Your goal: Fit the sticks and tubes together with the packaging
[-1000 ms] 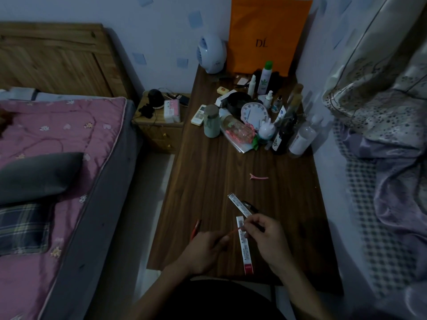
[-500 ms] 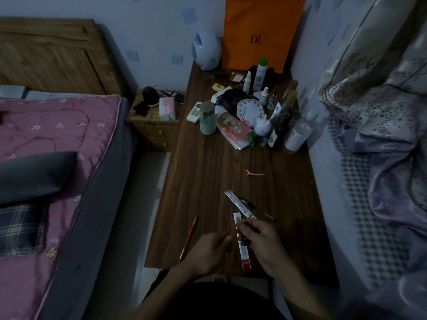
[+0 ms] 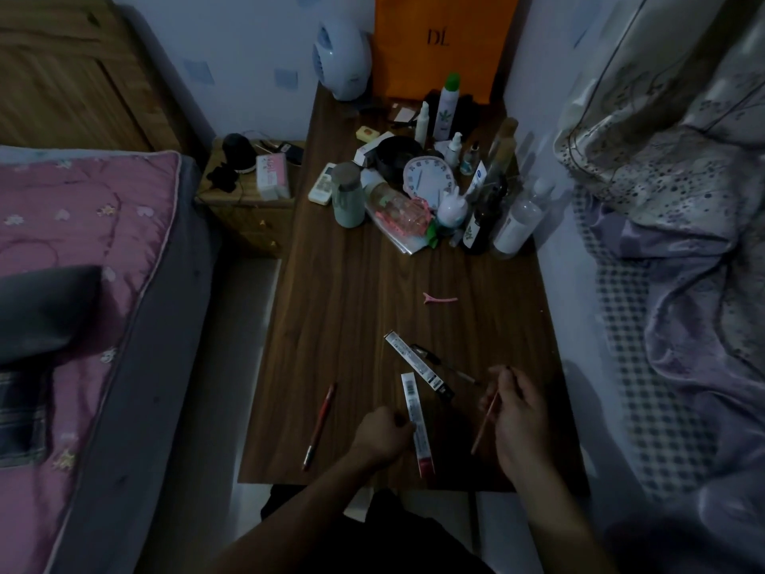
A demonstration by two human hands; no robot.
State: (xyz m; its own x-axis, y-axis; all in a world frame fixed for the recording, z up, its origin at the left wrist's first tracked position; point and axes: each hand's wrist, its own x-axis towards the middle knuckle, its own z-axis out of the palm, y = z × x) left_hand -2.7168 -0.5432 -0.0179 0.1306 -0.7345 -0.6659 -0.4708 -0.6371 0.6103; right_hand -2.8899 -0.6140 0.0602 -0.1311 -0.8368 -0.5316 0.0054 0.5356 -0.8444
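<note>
Pinching a thin reddish pencil (image 3: 485, 419) between thumb and fingers, the right hand (image 3: 515, 412) holds it slanted just above the near right part of a dark wooden table (image 3: 352, 308), its lower tip pointing toward the table's front edge. The left hand (image 3: 383, 437), fingers curled, grips the side of a narrow white box (image 3: 417, 422) with a red end that lies pointing toward the person. A second, darker box (image 3: 416, 363) lies at an angle just beyond it, with a black pen (image 3: 445, 363) right beside it. To the left, apart from both hands, a red pencil (image 3: 319, 425) rests near the table's edge. A pink hair clip (image 3: 439, 299) sits alone at mid-table. Bottles, a white clock (image 3: 426, 178) and a remote crowd the far end, before an orange bag (image 3: 443, 43) against the wall. A bed with a pink quilt (image 3: 82, 225) stands to the left.
</note>
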